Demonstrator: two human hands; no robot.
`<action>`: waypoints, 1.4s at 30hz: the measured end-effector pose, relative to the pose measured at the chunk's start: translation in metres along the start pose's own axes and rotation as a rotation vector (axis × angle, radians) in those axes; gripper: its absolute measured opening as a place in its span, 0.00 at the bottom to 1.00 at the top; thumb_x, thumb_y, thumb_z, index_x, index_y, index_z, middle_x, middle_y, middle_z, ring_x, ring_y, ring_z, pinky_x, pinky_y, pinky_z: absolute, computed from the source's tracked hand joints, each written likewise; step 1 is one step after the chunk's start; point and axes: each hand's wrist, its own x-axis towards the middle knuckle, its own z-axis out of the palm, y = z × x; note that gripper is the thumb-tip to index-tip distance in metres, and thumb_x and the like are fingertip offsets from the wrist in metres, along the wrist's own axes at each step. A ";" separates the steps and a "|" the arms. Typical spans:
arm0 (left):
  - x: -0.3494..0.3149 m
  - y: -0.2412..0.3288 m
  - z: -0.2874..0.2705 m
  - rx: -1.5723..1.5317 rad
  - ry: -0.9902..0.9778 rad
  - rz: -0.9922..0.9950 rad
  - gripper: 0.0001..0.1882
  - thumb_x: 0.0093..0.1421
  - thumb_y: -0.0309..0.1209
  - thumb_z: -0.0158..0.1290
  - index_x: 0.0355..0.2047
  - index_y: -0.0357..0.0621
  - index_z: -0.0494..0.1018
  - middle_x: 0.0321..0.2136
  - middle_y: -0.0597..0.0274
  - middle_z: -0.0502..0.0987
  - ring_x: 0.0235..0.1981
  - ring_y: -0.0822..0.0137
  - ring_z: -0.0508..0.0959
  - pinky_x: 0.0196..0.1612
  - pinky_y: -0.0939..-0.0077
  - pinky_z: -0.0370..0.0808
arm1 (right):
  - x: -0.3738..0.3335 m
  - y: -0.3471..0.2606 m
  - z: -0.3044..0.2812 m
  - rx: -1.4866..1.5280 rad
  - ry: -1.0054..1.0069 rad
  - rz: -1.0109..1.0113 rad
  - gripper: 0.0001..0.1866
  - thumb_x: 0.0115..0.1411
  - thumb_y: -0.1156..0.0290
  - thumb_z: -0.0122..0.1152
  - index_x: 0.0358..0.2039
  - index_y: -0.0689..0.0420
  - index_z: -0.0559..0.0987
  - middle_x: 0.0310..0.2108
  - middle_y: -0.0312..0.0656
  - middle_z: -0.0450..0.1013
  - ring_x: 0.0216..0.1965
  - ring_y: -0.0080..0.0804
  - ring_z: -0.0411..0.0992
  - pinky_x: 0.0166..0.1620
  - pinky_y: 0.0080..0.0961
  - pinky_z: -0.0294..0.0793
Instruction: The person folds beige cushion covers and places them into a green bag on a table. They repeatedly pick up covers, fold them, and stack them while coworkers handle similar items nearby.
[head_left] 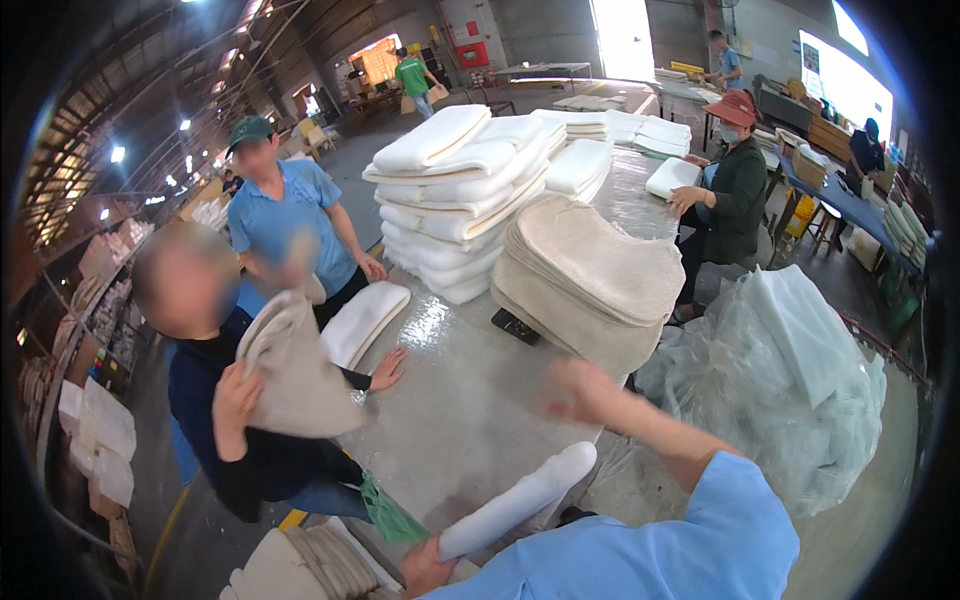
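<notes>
My left hand (425, 566) is closed on the end of a long white folded pad (520, 498) at the table's near edge. The pad looks soft and is seen along its narrow side. My right hand (580, 390) hovers over the table (450, 420), smeared by motion, with its fingers not clear. It is nearest to a tall stack of beige fabric pieces (590, 270). A dark flat object (515, 325) lies at the foot of that stack. Beige folded pieces (300, 568) are piled beside my left hand.
White folded pads (460, 190) are stacked high at the table's far side. Across at left, a co-worker holds up a beige fabric piece (300, 370); another stands behind, by a single white pad (365, 322). A large clear plastic bag (770, 390) bulges at right, near a masked person (735, 190).
</notes>
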 end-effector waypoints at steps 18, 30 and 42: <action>0.015 0.032 -0.017 0.234 0.209 0.121 0.16 0.53 0.43 0.67 0.41 0.53 0.84 0.31 0.52 0.84 0.36 0.44 0.84 0.40 0.50 0.79 | 0.146 0.170 -0.040 -0.107 0.427 0.561 0.21 0.70 0.51 0.57 0.45 0.53 0.89 0.48 0.52 0.81 0.52 0.56 0.77 0.56 0.52 0.75; 0.009 0.047 -0.061 0.256 0.338 0.400 0.17 0.47 0.36 0.67 0.39 0.51 0.82 0.32 0.59 0.85 0.36 0.50 0.84 0.39 0.55 0.79 | 0.143 0.141 -0.148 0.045 0.576 0.486 0.21 0.71 0.55 0.57 0.44 0.61 0.86 0.39 0.60 0.81 0.44 0.61 0.80 0.48 0.47 0.75; 0.005 0.005 -0.015 0.201 0.197 0.394 0.25 0.50 0.39 0.67 0.48 0.48 0.77 0.44 0.57 0.84 0.47 0.51 0.83 0.49 0.55 0.78 | 0.136 -0.039 -0.227 0.191 0.330 0.202 0.16 0.72 0.65 0.57 0.49 0.65 0.84 0.41 0.41 0.82 0.44 0.30 0.75 0.53 0.26 0.72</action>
